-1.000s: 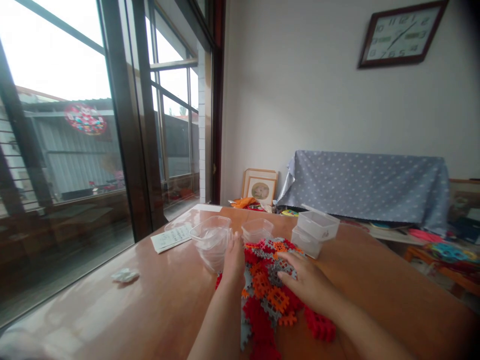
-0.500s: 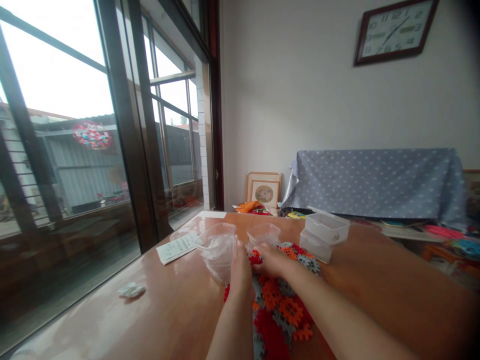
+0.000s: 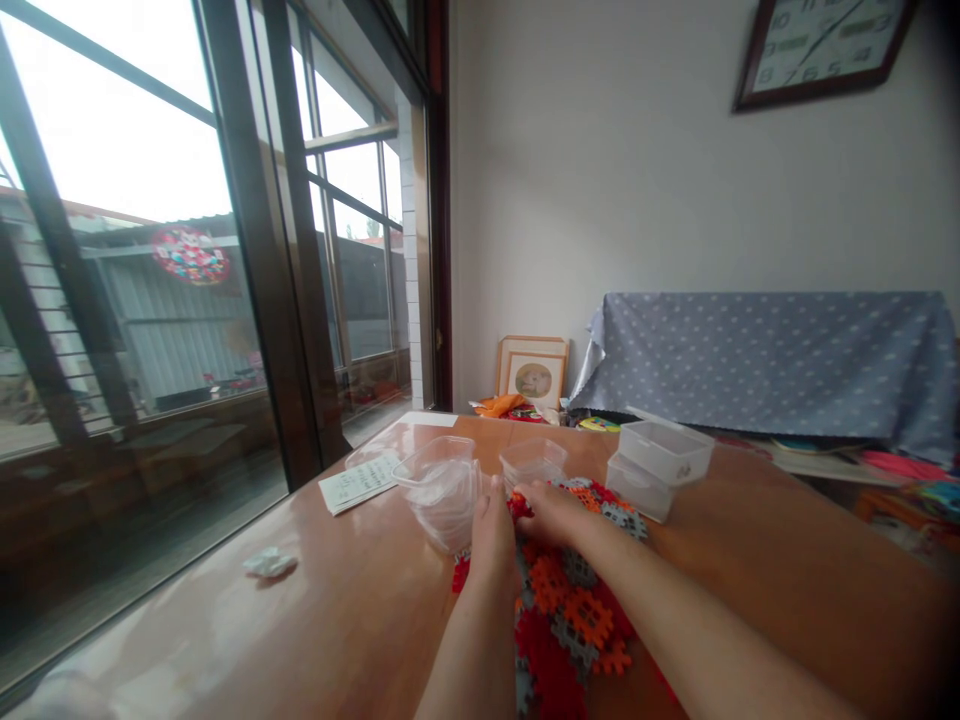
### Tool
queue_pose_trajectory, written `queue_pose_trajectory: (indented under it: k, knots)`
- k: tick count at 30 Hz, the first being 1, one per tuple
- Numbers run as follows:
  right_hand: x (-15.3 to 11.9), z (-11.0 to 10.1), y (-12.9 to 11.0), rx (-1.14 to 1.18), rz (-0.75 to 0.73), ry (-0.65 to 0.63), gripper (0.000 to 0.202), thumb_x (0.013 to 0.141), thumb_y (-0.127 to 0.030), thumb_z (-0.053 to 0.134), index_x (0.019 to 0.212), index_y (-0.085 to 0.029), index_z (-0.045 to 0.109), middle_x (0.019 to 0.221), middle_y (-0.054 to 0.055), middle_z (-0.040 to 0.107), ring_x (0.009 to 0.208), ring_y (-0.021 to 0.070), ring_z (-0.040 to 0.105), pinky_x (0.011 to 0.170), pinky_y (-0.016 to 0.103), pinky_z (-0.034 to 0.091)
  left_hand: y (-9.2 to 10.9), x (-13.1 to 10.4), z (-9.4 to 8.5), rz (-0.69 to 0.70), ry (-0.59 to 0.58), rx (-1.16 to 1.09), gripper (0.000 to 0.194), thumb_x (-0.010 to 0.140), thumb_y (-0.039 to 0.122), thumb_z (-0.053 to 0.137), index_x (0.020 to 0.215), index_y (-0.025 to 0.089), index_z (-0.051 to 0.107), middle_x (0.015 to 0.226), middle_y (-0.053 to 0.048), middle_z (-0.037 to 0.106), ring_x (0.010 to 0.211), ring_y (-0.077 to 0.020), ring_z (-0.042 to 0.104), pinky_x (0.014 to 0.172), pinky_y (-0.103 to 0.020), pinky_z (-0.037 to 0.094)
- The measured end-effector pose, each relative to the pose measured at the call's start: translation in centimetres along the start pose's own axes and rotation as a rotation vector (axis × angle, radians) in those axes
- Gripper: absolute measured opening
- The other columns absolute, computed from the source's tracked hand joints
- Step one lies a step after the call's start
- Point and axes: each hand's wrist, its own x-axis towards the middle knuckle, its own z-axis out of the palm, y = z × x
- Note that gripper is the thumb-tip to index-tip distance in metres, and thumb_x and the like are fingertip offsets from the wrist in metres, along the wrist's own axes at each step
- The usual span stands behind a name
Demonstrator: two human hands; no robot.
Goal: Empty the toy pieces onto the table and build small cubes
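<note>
Red, orange and grey gear-shaped pieces (image 3: 586,615) lie in a long pile on the brown table (image 3: 337,620). My right hand (image 3: 551,512) is closed on a red piece (image 3: 517,507) at the far part of the pile. Just to its left is my left hand (image 3: 493,515), upright beside the same red piece; its fingertips are largely hidden, so its grip cannot be made out. A clear plastic tub (image 3: 442,500) stands against the left side of my left hand. Behind my hands sits a second clear tub (image 3: 532,462).
Two stacked clear boxes (image 3: 652,465) stand at the back right. On the left are a sheet of paper with writing (image 3: 358,484) and a crumpled whitish wrapper (image 3: 270,564). A window runs along the left side of the table.
The camera view has shifted slightly, moving the clock up and right. Both hands stay by the red piece, in nearly the same pose.
</note>
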Motion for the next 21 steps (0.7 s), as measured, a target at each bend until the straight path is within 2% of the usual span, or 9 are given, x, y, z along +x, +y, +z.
queue_pose_trajectory:
  k: [4,7,11,16,21]
  knots:
    - [-0.1,0.0,-0.3,-0.047,-0.008,0.032,0.035,0.089,-0.033,0.053,0.122,-0.024,0.062,0.119,0.013,0.069,0.107,0.0289,0.066,0.09,0.039,0.046,-0.1,-0.1,0.0,0.017,-0.022,-0.024,0.054,0.089,0.064,0.055,0.119,0.019,0.065,0.131,-0.013,0.066,0.123,-0.0277,0.06,0.105,-0.039,0.045]
    - [-0.1,0.0,-0.5,-0.081,-0.006,0.038,0.039,0.087,-0.025,0.054,0.125,-0.023,0.061,0.117,0.014,0.07,0.106,0.0304,0.067,0.089,0.041,0.047,-0.3,0.0,-0.1,0.017,-0.005,-0.027,0.055,0.088,0.064,0.057,0.12,0.02,0.066,0.131,-0.012,0.066,0.125,-0.0278,0.059,0.107,-0.041,0.045]
    - [-0.1,-0.1,-0.6,-0.114,-0.017,0.046,0.042,0.084,-0.022,0.058,0.126,-0.025,0.061,0.117,0.014,0.07,0.106,0.0312,0.067,0.088,0.041,0.048,-0.7,0.4,-0.2,0.01,0.033,0.006,0.059,0.086,0.065,0.057,0.124,0.021,0.065,0.137,-0.012,0.063,0.134,-0.03,0.052,0.113,-0.044,0.039]
    - [-0.6,-0.4,-0.6,-0.151,-0.004,0.073,0.042,0.084,-0.019,0.057,0.125,-0.024,0.061,0.114,0.013,0.071,0.102,0.0305,0.068,0.085,0.039,0.049,-0.9,0.6,-0.4,0.007,0.006,0.016,0.061,0.087,0.067,0.055,0.127,0.021,0.062,0.146,-0.013,0.055,0.14,-0.0302,0.045,0.115,-0.043,0.036]
    - [-1.6,-1.5,-0.2,-0.165,0.024,0.13,0.043,0.087,-0.018,0.051,0.129,-0.026,0.057,0.119,0.012,0.069,0.1,0.0297,0.069,0.083,0.038,0.048,-0.5,0.3,-0.3,-0.01,0.004,0.011,0.063,0.086,0.067,0.056,0.128,0.02,0.061,0.146,-0.014,0.055,0.139,-0.0305,0.047,0.114,-0.043,0.036]
